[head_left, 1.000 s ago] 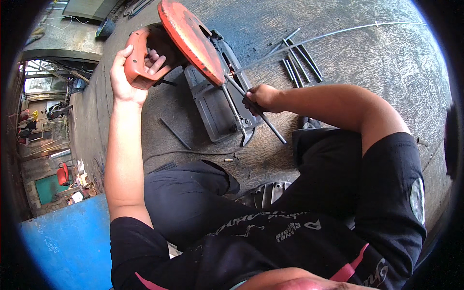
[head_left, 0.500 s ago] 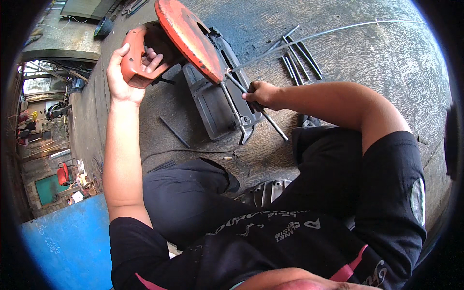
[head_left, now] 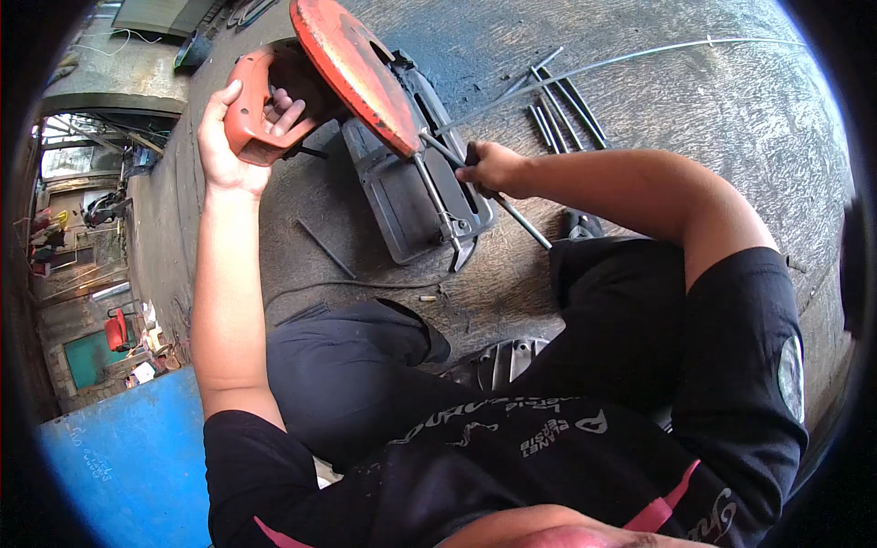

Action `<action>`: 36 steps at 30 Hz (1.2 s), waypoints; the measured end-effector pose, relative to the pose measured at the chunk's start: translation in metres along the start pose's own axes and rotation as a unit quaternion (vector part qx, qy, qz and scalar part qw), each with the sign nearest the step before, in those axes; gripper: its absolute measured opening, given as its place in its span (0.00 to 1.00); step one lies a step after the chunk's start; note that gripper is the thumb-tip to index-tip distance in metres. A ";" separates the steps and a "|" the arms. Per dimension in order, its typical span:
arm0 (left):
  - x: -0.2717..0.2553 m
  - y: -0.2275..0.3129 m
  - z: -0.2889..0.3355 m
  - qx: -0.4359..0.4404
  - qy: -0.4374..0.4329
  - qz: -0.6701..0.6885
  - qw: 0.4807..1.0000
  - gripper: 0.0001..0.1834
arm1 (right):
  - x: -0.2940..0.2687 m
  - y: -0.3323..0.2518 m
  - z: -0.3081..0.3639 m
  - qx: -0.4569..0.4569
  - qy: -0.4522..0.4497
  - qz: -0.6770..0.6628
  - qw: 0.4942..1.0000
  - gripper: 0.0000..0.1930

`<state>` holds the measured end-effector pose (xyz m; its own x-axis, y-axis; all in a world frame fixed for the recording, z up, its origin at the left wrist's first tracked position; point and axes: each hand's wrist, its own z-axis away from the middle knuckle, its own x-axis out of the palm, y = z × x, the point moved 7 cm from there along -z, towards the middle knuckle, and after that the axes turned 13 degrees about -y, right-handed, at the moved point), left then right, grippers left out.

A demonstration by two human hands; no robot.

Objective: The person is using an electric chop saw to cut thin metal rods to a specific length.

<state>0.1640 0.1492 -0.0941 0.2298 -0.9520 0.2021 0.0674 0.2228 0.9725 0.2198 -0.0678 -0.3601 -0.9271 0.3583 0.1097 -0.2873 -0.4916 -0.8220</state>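
A chop saw with a worn orange-red round guard (head_left: 352, 78) and a grey metal base (head_left: 391, 196) stands on the floor in front of me. My left hand (head_left: 233, 137) is closed round its orange D-shaped handle (head_left: 247, 108), fingers curled through the opening. To the right of the guard my right hand (head_left: 489, 171) grips a straight metal rod (head_left: 525, 225), which slants from the guard's lower edge down toward my right knee. A clamp screw (head_left: 437, 196) runs along the base beneath the guard. The guard hides the blade.
Several cut metal rods (head_left: 571, 110) lie at the far right, and a long thin rod (head_left: 630, 59) crosses the floor behind them. One short rod (head_left: 326, 248) and a dark cable (head_left: 352, 284) lie before my legs. A blue panel (head_left: 137, 466) stands at lower left.
The lower end of the rod in my right hand has shifted slightly up and right. My left hand keeps its hold on the saw handle.
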 end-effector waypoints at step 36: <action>0.000 -0.002 0.001 -0.007 -0.002 0.007 1.000 0.30 | 0.004 0.013 -0.007 -0.002 -0.007 -0.010 1.000 0.15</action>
<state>0.1633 0.1488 -0.0955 0.2275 -0.9495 0.2163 0.0787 0.2394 0.9677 0.2141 -0.0672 -0.3740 -0.9245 0.3570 0.1336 -0.3046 -0.4810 -0.8221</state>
